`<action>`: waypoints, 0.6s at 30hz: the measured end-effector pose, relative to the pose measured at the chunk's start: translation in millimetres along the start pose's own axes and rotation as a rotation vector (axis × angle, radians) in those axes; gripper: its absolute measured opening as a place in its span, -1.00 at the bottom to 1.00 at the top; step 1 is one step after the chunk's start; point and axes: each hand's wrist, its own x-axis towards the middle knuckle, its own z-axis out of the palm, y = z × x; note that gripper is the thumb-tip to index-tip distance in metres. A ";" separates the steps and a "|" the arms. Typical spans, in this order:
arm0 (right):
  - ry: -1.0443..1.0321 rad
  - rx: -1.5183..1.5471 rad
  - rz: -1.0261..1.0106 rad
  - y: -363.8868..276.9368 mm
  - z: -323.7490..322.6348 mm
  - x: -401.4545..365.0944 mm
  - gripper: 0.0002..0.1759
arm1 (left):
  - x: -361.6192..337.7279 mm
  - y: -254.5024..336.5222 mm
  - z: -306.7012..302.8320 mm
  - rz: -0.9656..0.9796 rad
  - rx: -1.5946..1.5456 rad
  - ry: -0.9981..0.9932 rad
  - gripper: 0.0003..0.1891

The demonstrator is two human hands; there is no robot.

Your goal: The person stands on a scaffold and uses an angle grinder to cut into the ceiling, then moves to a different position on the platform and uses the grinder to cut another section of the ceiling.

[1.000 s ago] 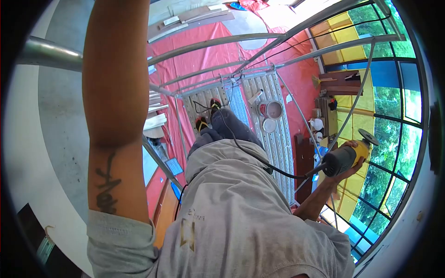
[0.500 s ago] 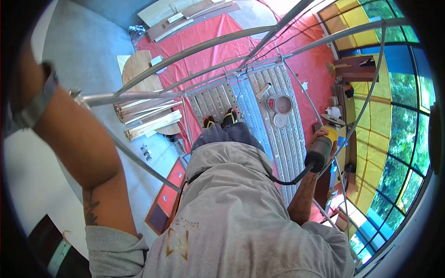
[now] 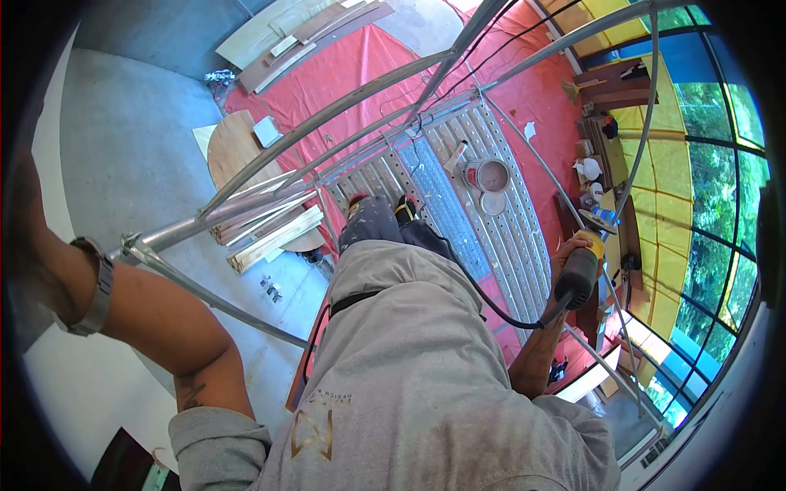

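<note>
— Well, how will that grinder [image 3: 580,274] handle?
— Heavy for one hand, I'd judge. It has a stiff, hard body with the weight toward the disc [image 3: 596,219], and a black cord [image 3: 491,307] trails back across the grey shirt, where it could tug or snag. The barrel is the place to grip, with fingers well clear of the disc.
— And where is it now?
— Low at the person's right side, out by the edge of the metal platform [image 3: 499,237], with the disc end pointing away from the body.
— The hands?
— The right hand [image 3: 573,245] is wrapped tight round the grinder's yellow front part, just behind the disc. The left hand [image 3: 37,237] reaches out past a wristband [image 3: 97,288] into the dark rim of the picture. Whether it is open or closed I cannot tell, nor what it touches.
— Farther off?
— Feet [image 3: 407,206] on the platform, with a bucket [image 3: 486,175] and its lid [image 3: 492,204] just beyond them. A slanting rail [image 3: 246,204] crosses in front, then planks [image 3: 274,237] and a red sheet [image 3: 360,74] lie on the floor well below.
</note>
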 end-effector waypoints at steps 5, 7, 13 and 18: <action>-0.034 -0.018 -0.094 5.1 11.9 -12.5 -0.45 | -2.4 -19.1 -4.6 0.134 -0.086 -0.038 -0.26; -0.067 -0.034 -0.147 8.0 18.1 -17.7 -0.45 | -10.4 -33.5 -3.3 0.240 -0.039 0.072 -0.41; -0.162 -0.084 -0.315 20.0 41.1 -41.1 -0.45 | -31.6 -24.2 35.3 0.321 -0.019 0.521 -0.61; -0.303 -0.169 -0.454 41.5 69.4 -48.2 -0.47 | -31.2 9.1 43.4 0.193 -0.313 0.743 -0.73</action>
